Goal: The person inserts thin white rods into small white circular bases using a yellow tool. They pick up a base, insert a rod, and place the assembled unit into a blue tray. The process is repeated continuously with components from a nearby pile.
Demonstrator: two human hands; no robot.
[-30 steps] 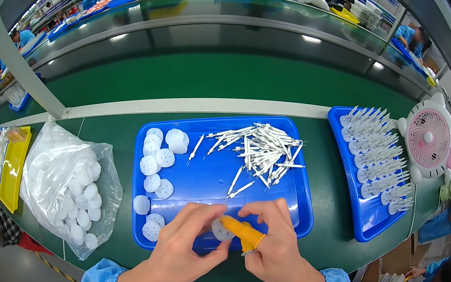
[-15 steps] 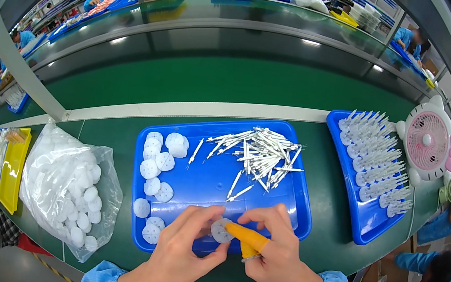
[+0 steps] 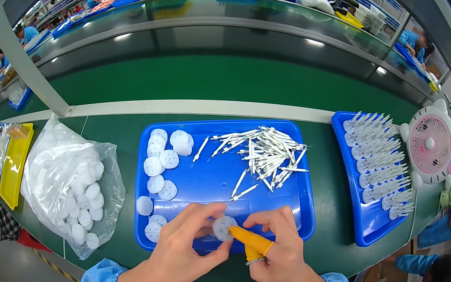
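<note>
Both my hands meet over the near edge of a blue tray point(image 3: 285, 207). My left hand point(image 3: 185, 245) pinches a small white round disc point(image 3: 222, 227) between thumb and fingers. My right hand point(image 3: 279, 249), with yellow finger cots on two fingers, touches the same disc from the right. White round discs point(image 3: 162, 158) lie scattered along the tray's left side. A loose heap of thin white sticks point(image 3: 267, 152) lies in the tray's far right part.
A clear plastic bag of white discs point(image 3: 72, 183) lies left of the tray. A second blue tray point(image 3: 359, 217) on the right holds rows of assembled white pieces. A pink desk fan point(image 3: 431, 144) stands beyond it. A yellow tray point(image 3: 15, 163) sits far left. Other people work around.
Both hands stay at the tray's near edge, fingers shifting slightly around the white disc. Nothing else has moved.
</note>
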